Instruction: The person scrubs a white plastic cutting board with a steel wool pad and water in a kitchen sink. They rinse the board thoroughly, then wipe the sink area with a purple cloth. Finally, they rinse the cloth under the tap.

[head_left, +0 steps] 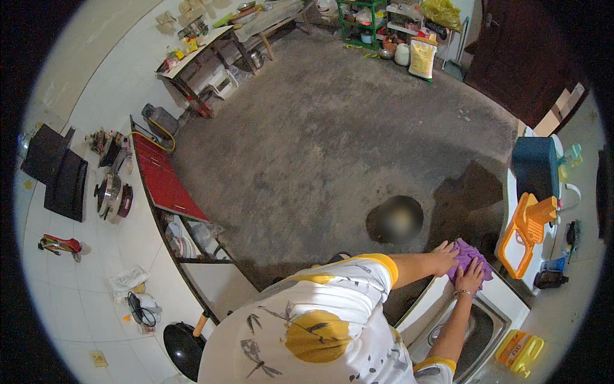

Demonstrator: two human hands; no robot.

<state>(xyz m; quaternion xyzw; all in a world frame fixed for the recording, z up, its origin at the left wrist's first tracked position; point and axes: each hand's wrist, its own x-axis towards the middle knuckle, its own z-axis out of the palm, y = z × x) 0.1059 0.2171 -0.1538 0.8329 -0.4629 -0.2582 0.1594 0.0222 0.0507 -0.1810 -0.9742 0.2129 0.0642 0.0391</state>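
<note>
A purple cloth (474,253) lies bunched on the white countertop at the corner beside the sink. My left hand (442,258) grips its near-left edge, fingers curled over the fabric. Over the cloth's lower part, my right hand (470,279) clasps it with fingers bent into the folds; a bracelet circles that wrist. The steel sink (487,325) is under and beside my right forearm, which partly hides its basin.
An orange dish rack (526,237) and a dark blue box (536,168) stand farther along the counter. Yellow bottles (519,352) sit by the wall near the sink. A black wok (184,351) is on the left counter. A round bowl-like thing (403,217), blurred, is on the floor.
</note>
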